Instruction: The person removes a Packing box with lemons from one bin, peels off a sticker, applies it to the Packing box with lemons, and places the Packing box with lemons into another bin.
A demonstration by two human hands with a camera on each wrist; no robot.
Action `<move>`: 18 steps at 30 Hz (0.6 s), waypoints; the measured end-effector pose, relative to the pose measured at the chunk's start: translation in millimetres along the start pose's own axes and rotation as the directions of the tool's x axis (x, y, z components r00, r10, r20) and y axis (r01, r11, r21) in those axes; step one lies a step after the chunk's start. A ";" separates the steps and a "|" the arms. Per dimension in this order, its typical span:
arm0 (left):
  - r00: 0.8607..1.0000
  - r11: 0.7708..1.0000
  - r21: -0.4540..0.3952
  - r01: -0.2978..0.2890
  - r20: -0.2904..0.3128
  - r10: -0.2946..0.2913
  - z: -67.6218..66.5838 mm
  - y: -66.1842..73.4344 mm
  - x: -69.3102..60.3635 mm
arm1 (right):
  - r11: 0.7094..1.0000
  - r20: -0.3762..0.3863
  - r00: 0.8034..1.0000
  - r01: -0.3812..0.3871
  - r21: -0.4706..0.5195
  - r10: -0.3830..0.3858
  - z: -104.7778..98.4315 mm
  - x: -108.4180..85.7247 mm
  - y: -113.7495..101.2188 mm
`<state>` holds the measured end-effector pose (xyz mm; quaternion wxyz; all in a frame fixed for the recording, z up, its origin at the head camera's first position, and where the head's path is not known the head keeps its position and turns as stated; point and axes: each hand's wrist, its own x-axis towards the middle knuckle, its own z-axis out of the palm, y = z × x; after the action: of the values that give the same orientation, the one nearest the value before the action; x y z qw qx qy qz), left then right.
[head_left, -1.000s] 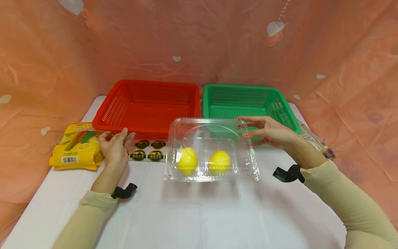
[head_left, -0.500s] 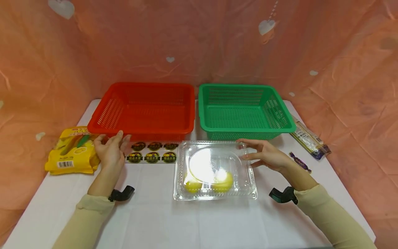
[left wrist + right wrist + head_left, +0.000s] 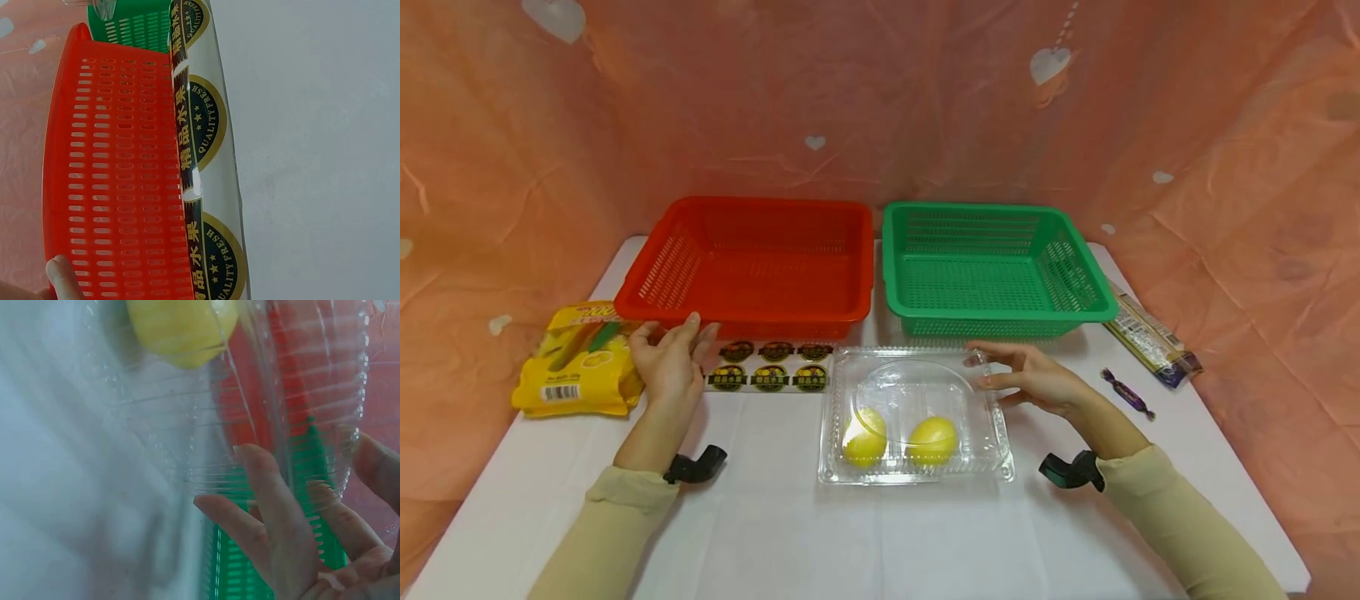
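In the head view a clear plastic clamshell box (image 3: 917, 392) with its lid down contains two yellow lemons (image 3: 865, 435), both near its front side. My right hand (image 3: 1026, 379) grips the box's back right corner, and the right wrist view shows fingers (image 3: 275, 519) against its ribbed wall. By the front left of the red basket (image 3: 853, 312) is my left hand (image 3: 670, 362), its thumb touching the basket's front wall and its fingers loosely spread. A sheet of round fruit stickers (image 3: 769, 367) lies just right of that hand.
A yellow snack bag (image 3: 576, 362) stands left of the left hand. Behind the box is a green basket (image 3: 1000, 317). At the right lie a long wrapped packet (image 3: 1150, 337) and a small purple-wrapped candy (image 3: 1127, 393). A curtain hangs behind the white table (image 3: 880, 550).
My right hand has brought the clear box with the lemons down and toward me, away from in front of the green basket. My left hand stays by the red basket.
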<state>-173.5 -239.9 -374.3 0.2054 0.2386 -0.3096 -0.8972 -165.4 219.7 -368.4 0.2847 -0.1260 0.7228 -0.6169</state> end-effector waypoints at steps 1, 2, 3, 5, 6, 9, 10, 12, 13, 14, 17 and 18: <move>1.000 1.000 -0.007 -0.002 0.003 0.002 0.4 -0.2 -0.2 | 1.000 0.005 1.000 0.001 0.005 -0.001 -0.3 0.0 0.3; 1.000 1.000 -0.013 -0.005 0.007 0.005 0.7 -0.5 -0.3 | 1.000 0.009 1.000 0.000 0.006 0.000 -0.8 0.1 0.6; 1.000 1.000 -0.019 -0.009 0.010 0.010 1.0 -0.7 -0.4 | 1.000 0.013 1.000 0.001 0.006 -0.001 -1.2 0.1 1.1; 1.000 1.000 -0.029 -0.012 0.012 0.012 1.1 -1.1 -0.5 | 1.000 0.019 1.000 -0.002 0.007 0.002 -2.0 0.4 2.1; 1.000 0.999 -0.030 -0.012 0.012 0.013 1.1 -1.2 -0.6 | 1.000 0.020 1.000 -0.006 0.007 0.006 -2.5 0.6 2.6; 1.000 1.000 -0.030 -0.009 0.007 0.009 1.2 -1.0 -0.1 | 1.000 0.026 1.000 -0.005 0.006 0.005 -3.4 0.8 3.4; 1.000 1.000 -0.029 -0.008 0.004 0.008 1.1 -1.0 0.1 | 1.000 0.027 1.000 -0.004 0.006 0.004 -3.5 0.7 3.3; 1.000 1.000 -0.029 -0.005 0.002 0.005 0.9 -0.7 0.5 | 1.000 0.030 1.000 -0.001 0.006 0.001 -3.5 0.4 2.8; 1.000 1.000 -0.028 -0.002 0.001 0.002 0.8 -0.5 0.6 | 1.000 0.031 1.000 0.001 0.005 -0.001 -3.4 0.1 2.6; 1.000 1.000 -0.030 -0.001 0.001 0.001 0.9 -0.5 0.7 | 1.000 0.030 1.000 0.000 0.005 0.000 -3.3 0.0 2.4; 1.000 1.000 -0.030 0.002 0.001 -0.002 1.0 -0.2 0.6 | 1.000 0.028 1.000 0.000 0.008 -0.001 -2.9 -0.3 2.8; 1.000 1.000 -0.030 0.002 0.001 -0.002 1.2 -0.3 0.5 | 1.000 0.028 1.000 0.001 0.008 -0.001 -2.8 -0.5 3.1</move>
<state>-174.6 -239.4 -373.8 0.2079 0.2353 -0.2958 -0.9022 -166.0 222.9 -371.0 0.2950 -0.1337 0.7163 -0.6181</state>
